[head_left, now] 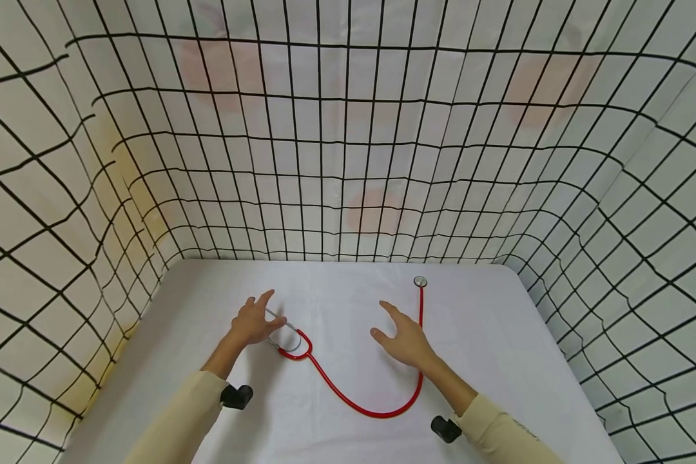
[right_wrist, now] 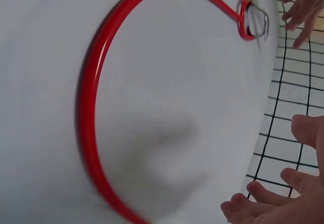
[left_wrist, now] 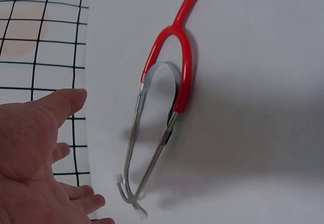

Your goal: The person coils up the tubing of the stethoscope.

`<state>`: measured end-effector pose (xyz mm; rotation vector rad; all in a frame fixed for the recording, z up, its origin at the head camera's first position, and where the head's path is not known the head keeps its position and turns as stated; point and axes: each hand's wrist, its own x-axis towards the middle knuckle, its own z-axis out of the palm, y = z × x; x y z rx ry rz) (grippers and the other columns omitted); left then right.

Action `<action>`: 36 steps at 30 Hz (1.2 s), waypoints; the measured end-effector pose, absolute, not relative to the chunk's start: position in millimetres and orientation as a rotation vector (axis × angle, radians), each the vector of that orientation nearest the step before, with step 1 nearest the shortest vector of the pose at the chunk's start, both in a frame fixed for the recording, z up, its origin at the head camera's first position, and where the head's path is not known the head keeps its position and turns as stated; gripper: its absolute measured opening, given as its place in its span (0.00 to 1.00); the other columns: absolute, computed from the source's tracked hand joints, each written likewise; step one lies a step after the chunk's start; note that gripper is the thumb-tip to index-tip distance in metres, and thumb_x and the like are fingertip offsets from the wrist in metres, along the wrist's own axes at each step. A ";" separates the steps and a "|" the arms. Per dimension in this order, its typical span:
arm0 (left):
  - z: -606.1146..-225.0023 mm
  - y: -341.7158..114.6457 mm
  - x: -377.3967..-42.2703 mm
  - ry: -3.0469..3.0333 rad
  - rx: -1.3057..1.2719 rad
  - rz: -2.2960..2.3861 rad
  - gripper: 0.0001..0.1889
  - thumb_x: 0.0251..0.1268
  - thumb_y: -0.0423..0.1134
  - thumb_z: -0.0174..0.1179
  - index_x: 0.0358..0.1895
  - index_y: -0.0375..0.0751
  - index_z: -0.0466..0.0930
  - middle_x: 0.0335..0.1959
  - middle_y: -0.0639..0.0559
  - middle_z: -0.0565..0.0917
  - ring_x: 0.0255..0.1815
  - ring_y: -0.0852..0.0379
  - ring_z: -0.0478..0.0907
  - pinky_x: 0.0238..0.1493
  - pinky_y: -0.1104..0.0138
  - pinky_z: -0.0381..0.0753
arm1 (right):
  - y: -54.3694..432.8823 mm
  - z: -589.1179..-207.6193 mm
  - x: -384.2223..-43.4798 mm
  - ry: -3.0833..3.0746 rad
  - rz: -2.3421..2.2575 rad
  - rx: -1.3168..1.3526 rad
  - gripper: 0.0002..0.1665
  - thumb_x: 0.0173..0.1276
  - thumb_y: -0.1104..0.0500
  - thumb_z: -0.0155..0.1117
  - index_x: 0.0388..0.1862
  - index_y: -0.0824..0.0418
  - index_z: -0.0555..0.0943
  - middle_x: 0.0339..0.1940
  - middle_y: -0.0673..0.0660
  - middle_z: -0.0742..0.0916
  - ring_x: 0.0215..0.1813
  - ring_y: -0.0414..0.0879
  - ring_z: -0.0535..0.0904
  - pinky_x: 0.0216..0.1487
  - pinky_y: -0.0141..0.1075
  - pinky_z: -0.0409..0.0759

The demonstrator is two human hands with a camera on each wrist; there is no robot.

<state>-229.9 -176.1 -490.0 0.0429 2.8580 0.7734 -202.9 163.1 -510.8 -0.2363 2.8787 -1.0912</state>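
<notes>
Red rubber-tubed stethoscope (head_left: 348,401) lies on white table (head_left: 499,335). Left hand (head_left: 254,322) spread, holding nothing, over its metal ear tubes (left_wrist: 147,148). Right hand (head_left: 405,340) spread, empty, tubing just beside it. Risk: lifting one end drags the round steel chest piece (head_left: 420,281), beyond the right fingertips, across the table.

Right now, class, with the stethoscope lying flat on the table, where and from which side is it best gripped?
Probably at the red Y-fork of the stethoscope, where tube meets metal ear tubes. It lies flat and curved beside the left hand, so come down from above and pinch across it; the right hand hovers apart.
</notes>
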 end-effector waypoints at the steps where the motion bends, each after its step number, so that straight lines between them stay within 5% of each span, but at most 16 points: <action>1: -489.8 -175.9 -230.3 2.844 0.048 0.805 0.40 0.67 0.46 0.65 0.77 0.38 0.58 0.69 0.22 0.65 0.66 0.26 0.70 0.61 0.33 0.71 | 159.7 -511.4 -203.0 2.871 -1.118 -0.238 0.39 0.69 0.48 0.67 0.77 0.54 0.67 0.71 0.64 0.78 0.72 0.63 0.74 0.67 0.62 0.72; 7: -491.5 -175.7 -234.9 2.713 0.027 0.998 0.41 0.60 0.38 0.70 0.76 0.37 0.62 0.72 0.27 0.67 0.70 0.29 0.68 0.67 0.39 0.70 | 142.2 -514.1 -204.3 2.792 -1.257 -0.237 0.35 0.65 0.49 0.73 0.69 0.56 0.76 0.55 0.67 0.87 0.57 0.64 0.82 0.51 0.55 0.83; 13: -497.9 -176.0 -238.3 2.676 0.005 0.971 0.39 0.53 0.34 0.73 0.72 0.40 0.70 0.67 0.30 0.74 0.65 0.34 0.73 0.61 0.44 0.76 | 128.8 -521.2 -205.2 2.694 -1.342 -0.205 0.28 0.59 0.51 0.78 0.58 0.59 0.84 0.43 0.60 0.90 0.45 0.51 0.85 0.41 0.43 0.83; 20: -508.8 -180.6 -240.5 2.698 0.052 0.911 0.36 0.49 0.33 0.76 0.66 0.40 0.78 0.52 0.35 0.85 0.53 0.39 0.82 0.52 0.49 0.81 | 114.1 -537.2 -203.7 2.557 -1.382 -0.239 0.26 0.58 0.54 0.79 0.52 0.65 0.85 0.34 0.55 0.91 0.38 0.45 0.85 0.37 0.38 0.80; 36: -519.1 -188.0 -241.3 2.752 -0.002 0.807 0.36 0.42 0.31 0.78 0.63 0.42 0.81 0.32 0.50 0.88 0.43 0.47 0.81 0.54 0.41 0.66 | 77.0 -556.5 -193.2 2.514 -1.354 -0.295 0.17 0.53 0.58 0.81 0.39 0.64 0.87 0.26 0.51 0.89 0.31 0.37 0.80 0.36 0.32 0.76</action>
